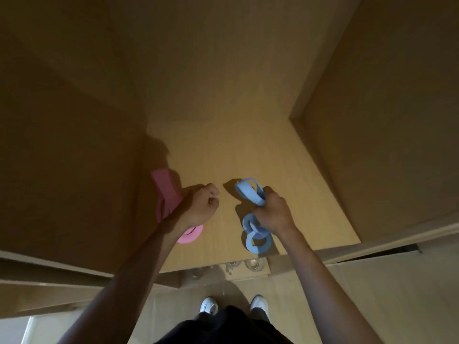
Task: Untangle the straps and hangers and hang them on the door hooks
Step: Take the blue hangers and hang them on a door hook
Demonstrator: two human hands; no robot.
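Note:
A pink strap hanger (pixel 166 192) lies against the wooden door (pixel 223 150), running under my left wrist to a pink loop (pixel 190 235) lower down. My left hand (pixel 201 203) is closed in a fist over it; whether the fingers actually grip the pink strap is hidden. A blue strap hanger (pixel 248 192) loops above my right hand (pixel 272 212), and its chain of blue rings (pixel 257 235) dangles below. My right hand is shut on the blue strap. Several clear door hooks (pixel 253 264) sit at the door's lower edge.
Wooden panels enclose the door on the left (pixel 62 145) and right (pixel 385 132). My white shoes (pixel 210 304) stand on the floor below, close to the door. A dark gap (pixel 387 252) opens at the right panel's edge.

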